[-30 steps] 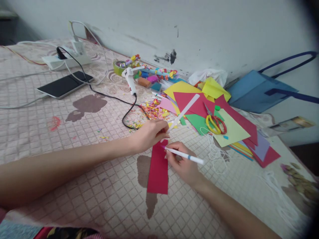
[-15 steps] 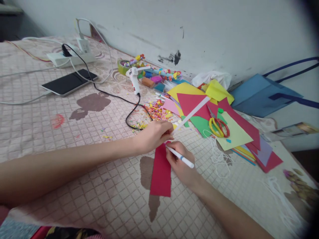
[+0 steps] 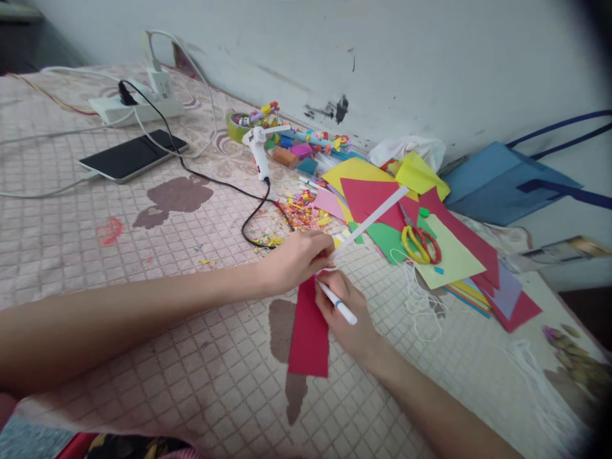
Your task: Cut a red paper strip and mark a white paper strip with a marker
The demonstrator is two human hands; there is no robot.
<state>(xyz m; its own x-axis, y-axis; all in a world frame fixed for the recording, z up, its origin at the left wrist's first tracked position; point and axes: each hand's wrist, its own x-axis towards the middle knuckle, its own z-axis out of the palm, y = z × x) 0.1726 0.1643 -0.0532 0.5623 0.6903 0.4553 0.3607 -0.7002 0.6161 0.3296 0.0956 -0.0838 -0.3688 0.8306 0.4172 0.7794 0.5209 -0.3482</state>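
Observation:
A red paper strip (image 3: pixel 309 331) lies on the pink quilted cover in front of me. My left hand (image 3: pixel 296 258) is closed on the near end of a long white ruler-like strip (image 3: pixel 377 215) that slants up to the right, pressing it at the red paper's top edge. My right hand (image 3: pixel 345 313) grips a white pen with a blue band (image 3: pixel 337 303), its tip at the upper right edge of the red strip beside the white strip.
A heap of coloured paper sheets (image 3: pixel 430 248) with yellow-and-red scissors (image 3: pixel 418 245) lies to the right. A glue gun (image 3: pixel 258 150) with a black cord, paper scraps (image 3: pixel 301 213), a phone (image 3: pixel 134 155), a power strip (image 3: pixel 136 108) and a blue bag (image 3: pixel 507 182) sit behind.
The pen in my right hand has swung from lying out to the right into a steeper, closer angle. The view shifted slightly; my left hand stays on the white strip.

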